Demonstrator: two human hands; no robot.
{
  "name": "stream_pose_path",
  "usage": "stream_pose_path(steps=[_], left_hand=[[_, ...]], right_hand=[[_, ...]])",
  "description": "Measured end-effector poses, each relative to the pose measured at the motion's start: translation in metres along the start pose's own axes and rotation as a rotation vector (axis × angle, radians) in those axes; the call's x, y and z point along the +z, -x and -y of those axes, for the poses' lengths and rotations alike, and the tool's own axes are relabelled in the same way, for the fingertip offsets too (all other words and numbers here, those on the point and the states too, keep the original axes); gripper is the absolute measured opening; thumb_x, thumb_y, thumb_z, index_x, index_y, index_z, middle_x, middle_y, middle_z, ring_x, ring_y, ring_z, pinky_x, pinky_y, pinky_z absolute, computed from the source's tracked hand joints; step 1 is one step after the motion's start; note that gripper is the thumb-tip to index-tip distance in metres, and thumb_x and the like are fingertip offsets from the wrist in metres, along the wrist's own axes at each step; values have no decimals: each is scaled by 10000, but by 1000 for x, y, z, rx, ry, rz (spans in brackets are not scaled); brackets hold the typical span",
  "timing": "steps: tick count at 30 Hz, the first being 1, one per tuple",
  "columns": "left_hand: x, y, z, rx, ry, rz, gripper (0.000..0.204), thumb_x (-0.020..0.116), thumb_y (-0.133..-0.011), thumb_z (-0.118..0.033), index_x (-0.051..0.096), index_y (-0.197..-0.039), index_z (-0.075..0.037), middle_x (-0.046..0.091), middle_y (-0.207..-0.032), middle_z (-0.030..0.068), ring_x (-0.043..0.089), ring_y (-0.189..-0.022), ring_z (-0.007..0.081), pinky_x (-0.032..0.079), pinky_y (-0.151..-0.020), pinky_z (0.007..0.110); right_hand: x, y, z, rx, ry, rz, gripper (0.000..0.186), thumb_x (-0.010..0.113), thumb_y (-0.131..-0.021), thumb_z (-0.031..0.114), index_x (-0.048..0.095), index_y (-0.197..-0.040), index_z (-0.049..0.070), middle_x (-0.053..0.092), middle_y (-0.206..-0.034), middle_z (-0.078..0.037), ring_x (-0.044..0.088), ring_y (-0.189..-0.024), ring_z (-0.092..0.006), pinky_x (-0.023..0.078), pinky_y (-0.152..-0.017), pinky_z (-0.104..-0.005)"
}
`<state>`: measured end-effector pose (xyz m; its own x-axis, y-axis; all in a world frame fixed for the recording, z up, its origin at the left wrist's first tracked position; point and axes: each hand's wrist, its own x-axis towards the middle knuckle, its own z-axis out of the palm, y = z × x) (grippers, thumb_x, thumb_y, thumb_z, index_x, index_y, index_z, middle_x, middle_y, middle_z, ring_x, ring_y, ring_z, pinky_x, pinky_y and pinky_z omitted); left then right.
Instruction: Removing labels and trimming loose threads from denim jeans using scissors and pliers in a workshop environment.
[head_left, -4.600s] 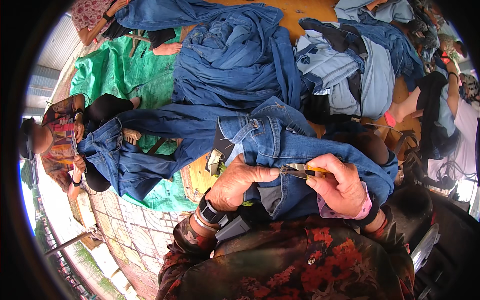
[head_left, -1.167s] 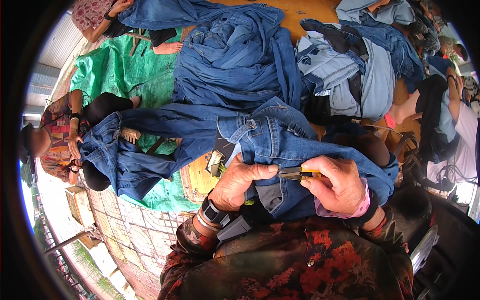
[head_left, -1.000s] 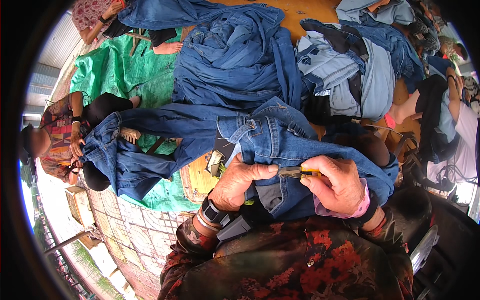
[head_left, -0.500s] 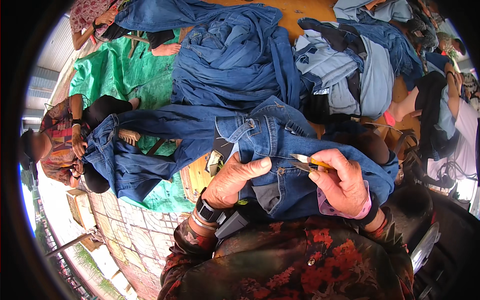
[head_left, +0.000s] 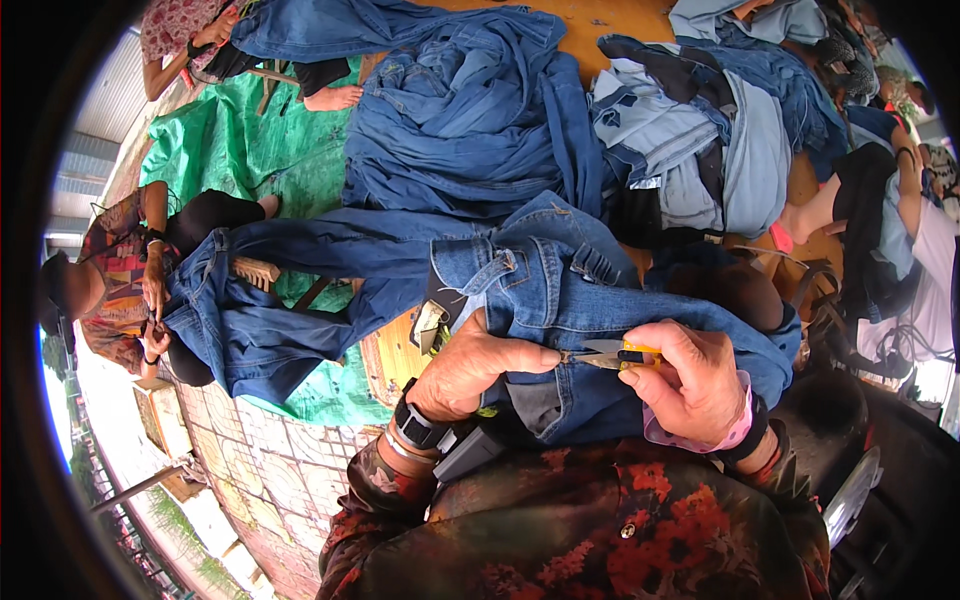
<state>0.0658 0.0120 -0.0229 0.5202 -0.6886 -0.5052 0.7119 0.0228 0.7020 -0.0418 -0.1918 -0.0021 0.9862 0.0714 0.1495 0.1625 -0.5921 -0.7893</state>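
Blue denim jeans lie spread across my lap, waistband and belt loops toward the far side. My left hand grips a fold of the denim, its thumb pressed on the seam by a grey pocket lining. My right hand is closed around small thread snips with yellow on the handle. The snips' blades point left and lie against the denim, close to my left thumb tip. Whether a thread is between the blades is too small to tell.
A large heap of blue jeans lies ahead, with lighter denim to its right. At the left a co-worker handles another pair of jeans. A green tarp covers ground there. More people sit at the far left and right.
My right hand has brought the snips slightly down, so the blades now reach close to my left thumb. The left hand has shifted slightly right and its thumb now presses on the seam.
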Motion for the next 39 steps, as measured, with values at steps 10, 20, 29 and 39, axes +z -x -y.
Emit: stream_pose_path(steps=[10, 20, 29, 39], left_hand=[[-2, 1, 3, 26, 6, -23, 444, 689, -685, 3, 565, -1110, -22, 623, -965, 26, 581, -850, 112, 458, -809, 258], [-3, -1, 7, 28, 19, -32, 398, 686, -694, 1, 585, -1079, -25, 628, -950, 17, 580, -849, 108, 451, -817, 259], [-5, 0, 7, 21, 39, -29, 392, 704, -685, -17, 593, -1061, -20, 634, -940, 21, 585, -845, 112, 452, -813, 262], [-4, 1, 5, 32, 38, -27, 435, 699, -682, -11, 572, -1097, -22, 625, -981, 25, 575, -890, 127, 436, -849, 272]], right_hand=[[-2, -5, 7, -29, 125, 38, 292, 667, -715, 15, 530, -972, 21, 594, -721, -96, 581, -542, -221, 445, -486, -293], [4, -5, 10, 10, 139, 25, 264, 674, -725, 53, 537, -950, 36, 588, -726, -88, 589, -572, -245, 451, -503, -324], [8, -1, 7, 119, -49, 2, 246, 660, -759, 35, 550, -978, 8, 614, -731, -98, 610, -585, -171, 467, -517, -257], [4, -1, 12, 61, 119, -6, 237, 661, -747, 44, 555, -957, 20, 610, -724, -100, 604, -568, -213, 459, -519, -285]])
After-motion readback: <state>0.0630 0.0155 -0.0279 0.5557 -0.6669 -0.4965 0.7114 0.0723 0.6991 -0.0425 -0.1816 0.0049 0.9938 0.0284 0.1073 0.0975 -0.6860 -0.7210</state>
